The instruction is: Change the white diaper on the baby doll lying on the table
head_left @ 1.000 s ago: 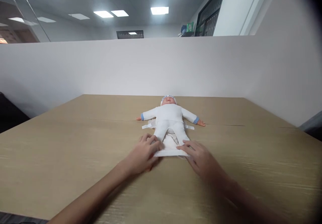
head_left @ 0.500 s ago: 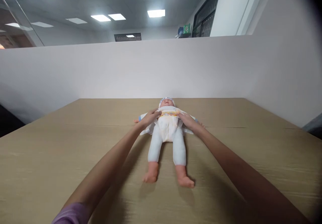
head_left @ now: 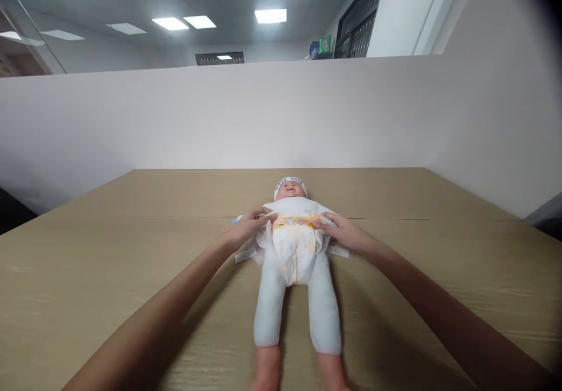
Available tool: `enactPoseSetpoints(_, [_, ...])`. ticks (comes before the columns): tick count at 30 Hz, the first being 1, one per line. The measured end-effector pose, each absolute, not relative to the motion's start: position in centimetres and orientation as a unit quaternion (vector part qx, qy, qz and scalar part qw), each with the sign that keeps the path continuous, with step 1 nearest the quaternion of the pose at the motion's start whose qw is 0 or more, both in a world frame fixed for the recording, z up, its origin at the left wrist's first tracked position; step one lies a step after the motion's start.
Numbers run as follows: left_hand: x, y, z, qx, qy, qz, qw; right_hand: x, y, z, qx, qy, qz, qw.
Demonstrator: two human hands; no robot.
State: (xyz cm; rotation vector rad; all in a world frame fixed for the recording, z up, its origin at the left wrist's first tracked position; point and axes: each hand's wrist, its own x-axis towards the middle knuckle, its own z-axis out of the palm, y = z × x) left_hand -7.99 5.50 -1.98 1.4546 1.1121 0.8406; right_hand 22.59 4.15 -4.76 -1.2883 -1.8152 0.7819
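A baby doll (head_left: 291, 206) in white lies on its back on the table, its head away from me and its bare feet toward me. It wears a white cap with blue lettering. A diaper (head_left: 295, 253) with an orange and yellow patterned waistband covers its hips and belly. My left hand (head_left: 246, 229) grips the waistband's left corner, fingers bent over the edge. At the opposite corner my right hand (head_left: 345, 231) holds the diaper the same way. Loose side tabs stick out below both hands. The doll's arms are mostly hidden behind my hands.
The wide wooden table (head_left: 132, 274) has a seam running across it behind my hands. A low white wall (head_left: 263, 116) closes off its far side and meets another wall at the right. Beyond it, a green package (head_left: 325, 44) sits up high.
The doll now appears nearer and larger, its feet reaching the bottom of the view. Both hands have come toward me with the waistband and stand slightly farther apart.
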Motion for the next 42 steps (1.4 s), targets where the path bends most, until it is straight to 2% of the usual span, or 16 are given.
enactPoseSetpoints(4, [-7.9, 6.3, -0.4, 0.594, 0.510, 0.426, 0.453, 24.4, 3.5, -5.3, -0.520, -0.662, 0.371, 0.393])
enactPoseSetpoints(8, [-5.6, 4.2, 2.0, 0.677, 0.490, 0.441, 0.326, 25.9, 0.8, -7.1, -0.564, -0.680, 0.266, 0.386])
enactPoseSetpoints(12, [-1.1, 1.7, 2.4, 0.832, 0.397, 0.351, 0.165, 26.2, -1.3, -9.0, -0.591, -0.729, 0.057, 0.341])
enactPoseSetpoints(14, [0.8, 1.3, 1.7, 0.870, 0.391, 0.286, 0.097, 26.1, -1.6, -9.6, -0.608, -0.723, 0.029, 0.328])
enactPoseSetpoints(18, [2.6, 1.5, 0.2, 0.886, 0.409, 0.216, 0.014, 26.0, -1.5, -9.5, -0.645, -0.702, 0.056, 0.297])
enactPoseSetpoints(26, [2.6, 1.8, -0.3, 0.890, 0.409, 0.200, -0.012, 27.4, -1.0, -9.1, -0.600, -0.682, 0.240, 0.343])
enactPoseSetpoints(31, [2.7, 1.8, -0.2, 0.887, 0.420, 0.193, -0.002, 27.3, 0.2, -6.3, -0.542, -0.690, 0.302, 0.373])
enactPoseSetpoints(38, [2.3, 1.8, -0.4, 0.878, 0.417, 0.229, 0.051, 20.9, 3.7, -3.2, -0.504, -0.732, 0.286, 0.359])
enactPoseSetpoints(42, [1.8, 2.0, -0.5, 0.871, 0.421, 0.236, 0.091, 18.7, 2.5, -3.5, -0.491, -0.737, 0.244, 0.395])
